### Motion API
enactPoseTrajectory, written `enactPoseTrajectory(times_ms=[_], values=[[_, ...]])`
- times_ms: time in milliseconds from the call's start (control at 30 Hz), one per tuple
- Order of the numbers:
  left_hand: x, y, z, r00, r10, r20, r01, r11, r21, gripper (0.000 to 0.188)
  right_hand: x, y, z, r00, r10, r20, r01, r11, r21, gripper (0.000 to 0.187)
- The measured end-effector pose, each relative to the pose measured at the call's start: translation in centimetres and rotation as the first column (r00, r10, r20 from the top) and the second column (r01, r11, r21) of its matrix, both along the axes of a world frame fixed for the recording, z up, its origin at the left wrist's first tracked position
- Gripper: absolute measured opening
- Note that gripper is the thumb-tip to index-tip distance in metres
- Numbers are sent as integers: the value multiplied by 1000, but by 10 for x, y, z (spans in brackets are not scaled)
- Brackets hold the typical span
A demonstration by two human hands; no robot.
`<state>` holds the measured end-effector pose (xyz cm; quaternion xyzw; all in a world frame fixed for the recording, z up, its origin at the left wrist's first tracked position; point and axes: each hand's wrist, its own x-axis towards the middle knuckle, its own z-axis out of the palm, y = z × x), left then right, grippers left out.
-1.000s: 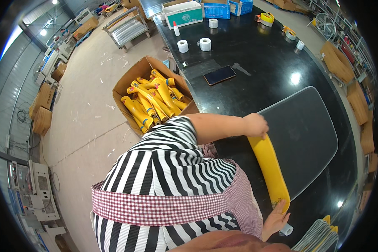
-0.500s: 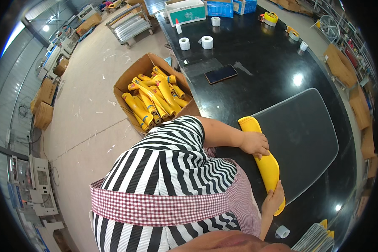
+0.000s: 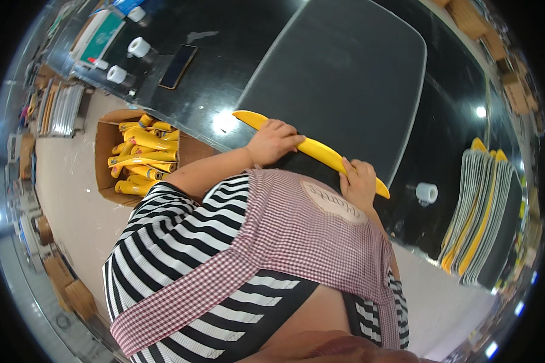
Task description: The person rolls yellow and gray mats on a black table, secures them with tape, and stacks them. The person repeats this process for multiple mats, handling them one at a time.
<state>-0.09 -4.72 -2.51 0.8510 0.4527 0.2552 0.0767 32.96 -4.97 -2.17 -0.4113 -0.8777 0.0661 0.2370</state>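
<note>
A large dark mat (image 3: 351, 72) with a pale stitched edge and rounded far corners lies face down on the black table. Its near edge is turned up, so a narrow curved strip of the yellow side (image 3: 324, 152) shows. My left hand (image 3: 275, 142) is closed over the left part of this strip, fingertips on the yellow. Toward the strip's right end, my right hand (image 3: 360, 181) grips it with fingers bent over the top. Both ends of the strip stick out past my hands. The underside of the fold is hidden.
Left of the table, a cardboard box (image 3: 108, 184) holds several yellow rolls (image 3: 142, 142). On the table are a phone (image 3: 178, 66), white label rolls (image 3: 139, 47), another white roll (image 3: 427, 193) at right and a stack of flat mats (image 3: 481, 218) by the near right edge.
The view has turned, so the mat now lies ahead of me. The yellow fold looks narrower. Both hands remain on it, and the stack of mats has come into fuller view.
</note>
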Motion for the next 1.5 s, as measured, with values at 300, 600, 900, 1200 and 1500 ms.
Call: enactPoseTrajectory(times_ms=[300,600,900,1200,1500], values=[[6,-10,-3,997,72,16,-71,994,-89,29,-5,-6,0,998,52,-20,-54,996,-68,41],[11,-14,-2,986,151,67,-141,981,-135,24,-13,2,-4,996,-51,-74,27,953,-302,24],[22,21,37,942,332,-37,-271,696,-665,12,-21,32,18,954,-281,108,251,546,-799,15],[7,11,9,980,190,60,-163,938,-306,12,-24,11,17,969,-246,29,233,866,-441,15],[-41,-8,6,961,235,-149,-225,971,80,30,15,-5,27,955,19,295,9,995,-96,44]])
